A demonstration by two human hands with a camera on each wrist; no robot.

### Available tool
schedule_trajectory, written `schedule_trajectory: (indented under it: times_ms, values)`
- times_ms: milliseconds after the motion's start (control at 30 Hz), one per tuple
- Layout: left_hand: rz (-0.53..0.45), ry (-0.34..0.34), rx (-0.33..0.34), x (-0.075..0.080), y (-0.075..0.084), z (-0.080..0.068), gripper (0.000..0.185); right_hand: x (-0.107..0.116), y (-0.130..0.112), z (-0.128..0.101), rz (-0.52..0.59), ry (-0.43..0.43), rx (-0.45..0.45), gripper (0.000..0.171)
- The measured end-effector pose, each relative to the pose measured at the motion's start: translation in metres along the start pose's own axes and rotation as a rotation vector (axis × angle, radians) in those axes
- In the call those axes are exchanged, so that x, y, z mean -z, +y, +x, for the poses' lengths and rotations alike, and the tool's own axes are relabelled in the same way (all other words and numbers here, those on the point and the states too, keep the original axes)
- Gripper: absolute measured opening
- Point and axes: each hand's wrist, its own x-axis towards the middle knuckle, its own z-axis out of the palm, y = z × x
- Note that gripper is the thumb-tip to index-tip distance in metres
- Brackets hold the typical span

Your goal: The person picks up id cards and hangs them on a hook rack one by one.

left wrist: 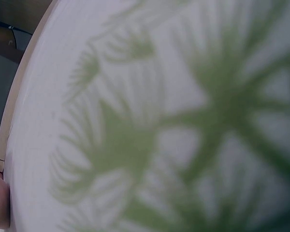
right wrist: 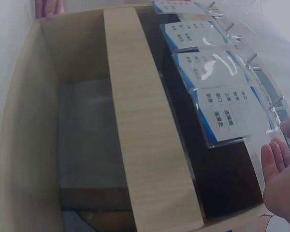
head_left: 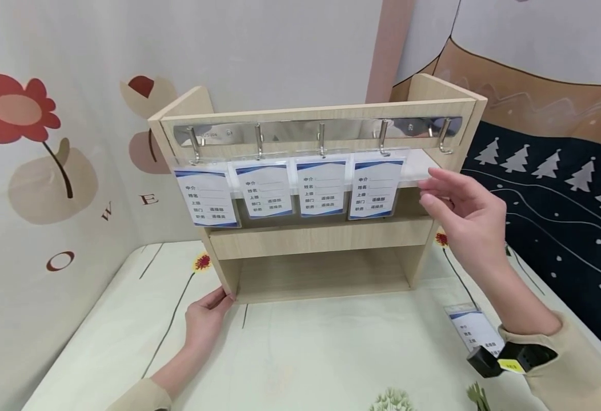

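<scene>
A small light-wood shelf (head_left: 326,233) stands on the table, with a metal strip of several hooks (head_left: 321,138) along its upper front. Several clear-sleeved name badges (head_left: 321,185) hang in a row from the hooks. At the shelf's lower left front corner, my left hand (head_left: 207,319) grips the edge with fingertips and thumb. My right hand (head_left: 467,214) is raised beside the rightmost badge (head_left: 376,188), below the rightmost hook (head_left: 444,137); its fingers are loosely bent and hold nothing. In the right wrist view, a gap separates its fingers (right wrist: 275,157) from the nearest badge (right wrist: 234,113).
Another badge (head_left: 472,328) lies on the table to the right, partly hidden by the wrist camera (head_left: 511,359). A pale printed cloth (head_left: 300,354) covers the table. Patterned curtains hang at the left (head_left: 89,114) and right (head_left: 557,188).
</scene>
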Motion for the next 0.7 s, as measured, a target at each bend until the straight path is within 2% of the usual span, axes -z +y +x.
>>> schedule_trajectory:
  times_ms: [200,267,367,700]
  values:
    - [-0.001,0.004,0.002,0.001,-0.001,-0.001,0.04,0.019,0.009,-0.02,-0.014,-0.182,0.021,0.046]
    - [0.002,0.005,0.002,0.0,0.0,-0.001,0.04,0.024,0.013,-0.027,-0.056,-0.216,0.024,0.047]
    - [0.004,0.008,0.0,0.0,0.0,-0.001,0.04,0.031,0.02,-0.037,-0.125,-0.223,-0.004,0.046]
    - [-0.004,0.004,-0.012,0.001,0.0,-0.002,0.04,0.063,0.062,-0.07,-0.18,-0.233,-0.174,0.045]
